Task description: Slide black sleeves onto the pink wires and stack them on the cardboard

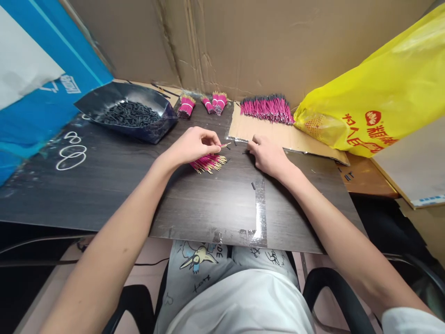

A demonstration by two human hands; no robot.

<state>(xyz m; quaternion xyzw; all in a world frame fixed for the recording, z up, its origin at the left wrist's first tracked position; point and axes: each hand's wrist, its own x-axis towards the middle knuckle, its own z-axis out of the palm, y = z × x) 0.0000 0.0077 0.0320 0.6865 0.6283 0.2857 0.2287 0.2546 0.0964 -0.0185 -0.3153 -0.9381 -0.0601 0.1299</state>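
My left hand point(194, 144) is closed on a bunch of short pink wires point(208, 163) with bare metal tips, and its thumb and forefinger pinch one wire that sticks out to the right. My right hand point(267, 155) rests knuckles-up on the dark board point(139, 195), fingers curled down over a small black piece I can barely make out. A few short black tube pieces point(253, 186) lie loose on the board near it.
An open dark bag of black tube pieces point(130, 113) sits at the back left. Bound pink wire bundles point(214, 103) and a loose row of pink wires point(267, 108) on a cardboard sheet point(288, 137) lie at the back. A yellow plastic bag point(378, 97) is at the right.
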